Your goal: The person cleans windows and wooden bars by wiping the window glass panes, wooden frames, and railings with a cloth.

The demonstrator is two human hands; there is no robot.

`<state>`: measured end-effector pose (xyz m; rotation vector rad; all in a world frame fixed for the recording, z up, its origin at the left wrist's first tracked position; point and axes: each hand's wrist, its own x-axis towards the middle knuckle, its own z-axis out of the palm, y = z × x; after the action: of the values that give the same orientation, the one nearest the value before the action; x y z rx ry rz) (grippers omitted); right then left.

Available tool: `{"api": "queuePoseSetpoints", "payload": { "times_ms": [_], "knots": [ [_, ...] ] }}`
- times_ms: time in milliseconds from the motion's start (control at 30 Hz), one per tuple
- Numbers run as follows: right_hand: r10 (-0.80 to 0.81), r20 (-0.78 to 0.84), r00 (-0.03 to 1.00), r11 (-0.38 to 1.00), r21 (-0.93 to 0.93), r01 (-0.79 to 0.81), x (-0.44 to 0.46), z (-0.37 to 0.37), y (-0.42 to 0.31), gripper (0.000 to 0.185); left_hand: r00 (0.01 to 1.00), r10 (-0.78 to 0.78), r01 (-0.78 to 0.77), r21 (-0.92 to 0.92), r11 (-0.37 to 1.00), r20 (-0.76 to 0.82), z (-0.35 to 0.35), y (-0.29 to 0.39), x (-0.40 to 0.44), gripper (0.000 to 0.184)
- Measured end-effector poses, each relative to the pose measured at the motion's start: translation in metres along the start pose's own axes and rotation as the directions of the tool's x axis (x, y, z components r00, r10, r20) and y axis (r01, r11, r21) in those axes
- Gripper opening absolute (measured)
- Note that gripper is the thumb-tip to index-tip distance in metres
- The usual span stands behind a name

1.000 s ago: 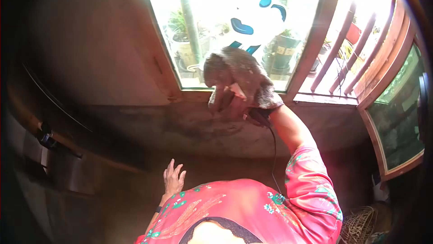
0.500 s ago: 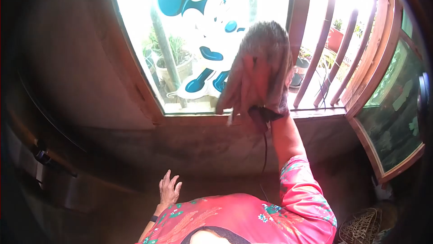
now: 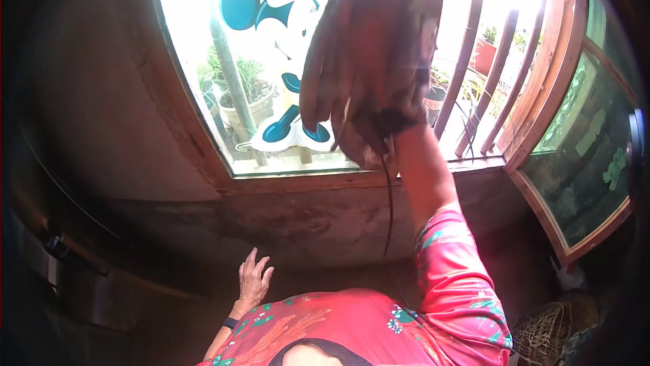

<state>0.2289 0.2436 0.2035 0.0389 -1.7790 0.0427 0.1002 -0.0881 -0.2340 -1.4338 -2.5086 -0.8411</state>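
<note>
A brown-grey cloth (image 3: 369, 54) covers my right hand, raised against the window pane; only the wrist and forearm (image 3: 426, 169) show, and the fingers are hidden under the fabric. A thin dark cord (image 3: 390, 210) hangs from the cloth's lower end. On the glass (image 3: 271, 159) behind is a cartoon mouse sticker (image 3: 276, 129) in blue and white, partly blocked by the cloth. My left hand (image 3: 252, 281) is low beside my body, its fingers apart with nothing in them, and a dark band (image 3: 231, 323) circles that wrist.
Wooden window bars (image 3: 467, 54) stand right of the pane. A wood-framed casement (image 3: 582, 156) swings inward at far right. Potted plants (image 3: 247, 105) are visible outside. Below the sill runs a dark wall (image 3: 284, 213); a woven basket-like object (image 3: 545, 332) sits at lower right.
My right hand with the cloth has moved up and slightly left over the pane, hiding more of the sticker. The whole view has shifted slightly. My left hand stays low with fingers apart.
</note>
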Motion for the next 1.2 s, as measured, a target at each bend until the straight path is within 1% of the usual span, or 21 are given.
{"api": "queuePoseSetpoints", "payload": {
  "times_ms": [33,133,233,333,433,533,700,767,900,1033,1067,1133,1167,1200],
  "knots": [
    [0.022,-0.009,1.000,1.000,0.008,-0.022,-0.016,0.000,-0.001,0.050,1.000,0.008,-0.008,0.002,1.000,-0.004,0.002,-0.002,-0.002,0.035],
    [0.162,-0.007,0.987,0.986,0.048,-0.162,-0.104,0.002,-0.004,0.050,1.000,0.014,-0.014,-0.011,1.000,-0.013,0.008,-0.005,-0.003,0.035],
    [0.304,0.040,0.952,0.947,0.093,-0.306,-0.172,0.008,-0.013,0.050,1.000,0.015,-0.015,-0.026,1.000,-0.003,0.012,0.000,-0.009,0.034],
    [0.413,0.084,0.907,0.898,0.128,-0.421,-0.225,0.014,-0.026,0.050,0.999,0.031,-0.031,-0.028,0.999,0.010,0.012,0.007,-0.010,0.034],
    [0.478,0.111,0.871,0.860,0.142,-0.490,-0.255,0.017,-0.036,0.050,0.999,0.044,-0.043,-0.047,0.998,0.023,0.014,0.012,-0.010,0.035],
    [0.489,0.110,0.865,0.853,0.145,-0.501,-0.253,0.011,-0.033,0.050,0.997,0.059,-0.057,-0.050,0.997,0.049,0.018,0.021,-0.009,0.035],
    [0.406,0.125,0.905,0.877,0.224,-0.424,-0.193,-0.009,-0.024,0.050,0.995,0.082,-0.077,-0.079,0.994,0.062,0.024,0.026,-0.011,0.036],
    [0.395,0.124,0.910,0.883,0.224,-0.413,-0.182,-0.012,-0.023,0.051,0.996,0.072,-0.066,-0.087,0.994,0.056,0.027,0.028,-0.012,0.036],
    [0.444,0.108,0.890,0.872,0.174,-0.457,-0.212,-0.002,-0.022,0.051,0.998,0.051,-0.047,-0.091,0.995,0.037,0.030,0.026,-0.015,0.036],
    [0.541,0.094,0.836,0.826,0.126,-0.549,-0.266,0.014,-0.035,0.051,0.999,0.037,-0.034,-0.112,0.993,0.026,0.029,0.024,-0.013,0.035],
    [0.560,0.097,0.823,0.813,0.125,-0.569,-0.271,0.016,-0.038,0.051,0.998,0.059,-0.056,-0.128,0.990,0.020,0.027,0.025,-0.009,0.035],
    [0.589,0.104,0.801,0.794,0.107,-0.598,-0.259,0.014,-0.034,0.051,0.997,0.074,-0.072,-0.140,0.988,0.013,0.019,0.032,0.005,0.035],
    [0.604,0.119,0.788,0.785,0.086,-0.614,-0.243,0.009,-0.029,0.051,0.993,0.119,-0.119,-0.138,0.983,-0.006,0.012,0.038,0.018,0.035],
    [0.583,0.140,0.801,0.785,0.158,-0.599,-0.225,0.006,-0.019,0.051,0.987,0.158,-0.160,-0.131,0.978,-0.021,0.004,0.042,0.027,0.035]
  ]
}}
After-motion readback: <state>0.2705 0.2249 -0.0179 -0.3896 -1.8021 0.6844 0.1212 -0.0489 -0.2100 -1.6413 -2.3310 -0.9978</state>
